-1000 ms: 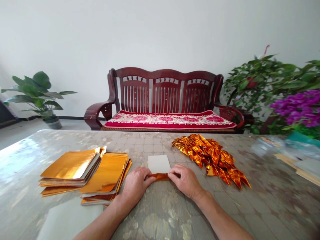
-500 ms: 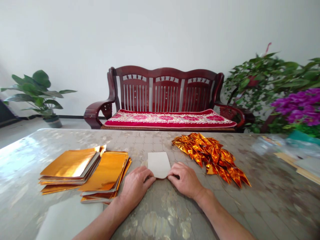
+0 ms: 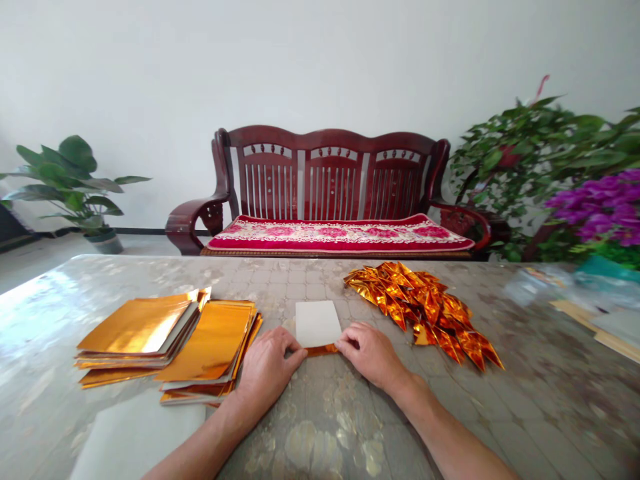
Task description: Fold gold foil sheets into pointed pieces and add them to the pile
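Head-worn camera faces forward and down; the table (image 3: 300, 280) seems close.

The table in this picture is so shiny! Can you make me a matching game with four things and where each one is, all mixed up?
Things:
1. White card
2. Pile of folded gold foil triangles
3. Stacks of gold foil sheets
4. Red floral seat cushion

Places:
A. On the wooden bench
B. Left of the left hand
C. Between the left hand and right hand
D. Right of the white card

Pairs: 1C, 2D, 3B, 4A

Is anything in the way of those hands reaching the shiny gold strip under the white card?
Nothing visible: the left hand and right hand sit at either end of the gold foil, and the white card lies only over its upper part.
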`<state>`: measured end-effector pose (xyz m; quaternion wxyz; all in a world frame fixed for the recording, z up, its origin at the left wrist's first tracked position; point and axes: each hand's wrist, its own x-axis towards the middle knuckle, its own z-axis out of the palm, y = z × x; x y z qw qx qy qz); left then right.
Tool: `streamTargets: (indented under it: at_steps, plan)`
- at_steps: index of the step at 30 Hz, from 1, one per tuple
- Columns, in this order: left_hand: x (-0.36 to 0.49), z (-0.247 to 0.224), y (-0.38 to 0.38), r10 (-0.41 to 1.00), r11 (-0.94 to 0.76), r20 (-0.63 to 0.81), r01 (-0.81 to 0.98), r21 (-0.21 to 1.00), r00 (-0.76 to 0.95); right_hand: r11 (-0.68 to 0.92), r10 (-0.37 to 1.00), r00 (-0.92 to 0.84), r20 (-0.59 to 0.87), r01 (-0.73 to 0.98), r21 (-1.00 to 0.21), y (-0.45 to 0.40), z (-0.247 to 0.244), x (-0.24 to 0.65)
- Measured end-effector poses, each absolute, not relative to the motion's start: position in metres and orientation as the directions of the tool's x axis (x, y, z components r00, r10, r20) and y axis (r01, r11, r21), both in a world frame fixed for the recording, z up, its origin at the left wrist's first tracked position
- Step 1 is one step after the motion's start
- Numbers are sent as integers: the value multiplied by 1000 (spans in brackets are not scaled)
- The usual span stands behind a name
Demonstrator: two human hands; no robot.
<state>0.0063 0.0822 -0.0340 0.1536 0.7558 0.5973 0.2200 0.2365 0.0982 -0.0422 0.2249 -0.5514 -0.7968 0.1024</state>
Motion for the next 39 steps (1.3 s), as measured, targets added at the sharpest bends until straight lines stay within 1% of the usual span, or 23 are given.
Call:
streamTargets:
  at_steps: [6, 13, 20, 39]
  plan:
    - [5, -38, 85, 960, -275, 183, 847, 455, 214, 343, 930, -261, 257, 867, -361, 96, -42, 234]
    - [5, -37, 87, 968, -243, 162, 874, 421, 191, 338, 928, -261, 268, 890, -306, 93, -40, 231]
    - [5, -39, 86, 959, -269, 191, 889, 371, 211, 331, 925, -257, 281, 907, -259, 92, -40, 230]
    - [6, -37, 88, 971, -230, 152, 889, 397, 184, 336, 924, -262, 278, 903, -266, 91, -39, 229]
